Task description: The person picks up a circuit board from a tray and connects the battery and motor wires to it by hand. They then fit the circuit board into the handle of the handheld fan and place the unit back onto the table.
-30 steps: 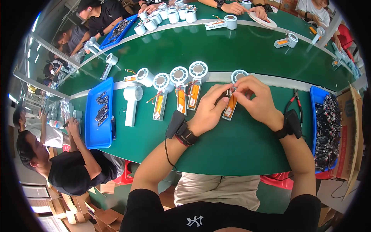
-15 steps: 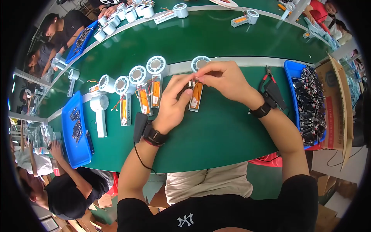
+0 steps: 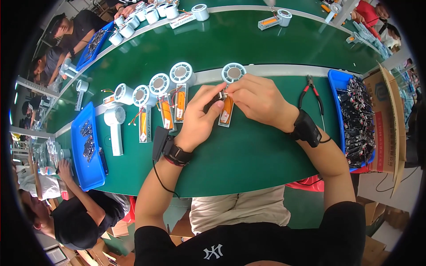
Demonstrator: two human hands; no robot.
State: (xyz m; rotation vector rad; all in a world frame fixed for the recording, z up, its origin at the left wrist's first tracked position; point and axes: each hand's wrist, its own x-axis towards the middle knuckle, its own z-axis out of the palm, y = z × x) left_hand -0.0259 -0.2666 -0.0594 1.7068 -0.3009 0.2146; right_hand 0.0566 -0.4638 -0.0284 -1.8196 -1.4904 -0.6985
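Observation:
My left hand [image 3: 199, 120] is closed on a small dark circuit board [image 3: 220, 95], gripped between thumb and fingers. The fingertips of my right hand [image 3: 262, 101] are pinched together at the board's right edge; what lies between them is too small to make out. Beneath both hands lies a white handheld fan [image 3: 233, 72], its round head towards the far edge. Its open handle shows an orange battery pack [image 3: 226, 111], partly covered by my fingers. To the left, several similar fans [image 3: 181, 72] lie in a row with batteries and wires exposed.
Red-handled pliers [image 3: 316, 92] lie right of my hands, beside a blue tray [image 3: 333, 80] full of circuit boards. Another blue tray [image 3: 91, 177] with fewer boards stands left, near a white fan [image 3: 115, 133]. Beyond a metal rail, fans [image 3: 284, 17] lie on a green belt. Co-workers sit left.
My right hand has turned over at the wrist and its fingers have curled in more, uncovering the pliers. Fans on the far belt have shifted left. My left hand keeps hold of the circuit board.

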